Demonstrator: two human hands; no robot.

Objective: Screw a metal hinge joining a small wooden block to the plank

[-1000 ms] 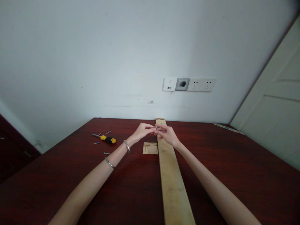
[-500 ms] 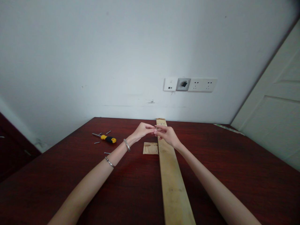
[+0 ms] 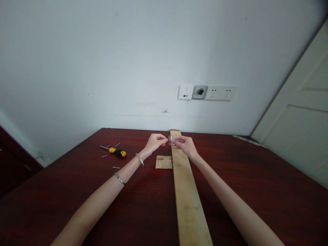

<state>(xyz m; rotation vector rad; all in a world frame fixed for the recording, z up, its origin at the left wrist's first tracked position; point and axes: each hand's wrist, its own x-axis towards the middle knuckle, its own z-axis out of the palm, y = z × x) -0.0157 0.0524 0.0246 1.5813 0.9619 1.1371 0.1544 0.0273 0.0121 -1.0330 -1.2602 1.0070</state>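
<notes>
My right hand [image 3: 187, 145] pinches a small clear plastic packet [image 3: 170, 140] above the far end of a long wooden board [image 3: 186, 191]. A thin pale line shows inside the packet; what it is I cannot make out. My left hand [image 3: 155, 142] is closed in a pinch right beside the packet's left edge. Whether its fingertips grip the packet or some tiny thing is too small to tell. Below the hands, a short wooden piece [image 3: 164, 162] lies against the board's left side.
On the dark red table [image 3: 138, 212], a yellow and black screwdriver [image 3: 118, 152] lies to the left. Several screws lie around it, one screw [image 3: 116, 167] near my left forearm. A flat strip [image 3: 249, 141] lies far right. Behind stands a white wall with sockets [image 3: 220, 93].
My hands have moved slightly apart, my left hand to the left. The clear packet now shows between them, at my right fingertips.
</notes>
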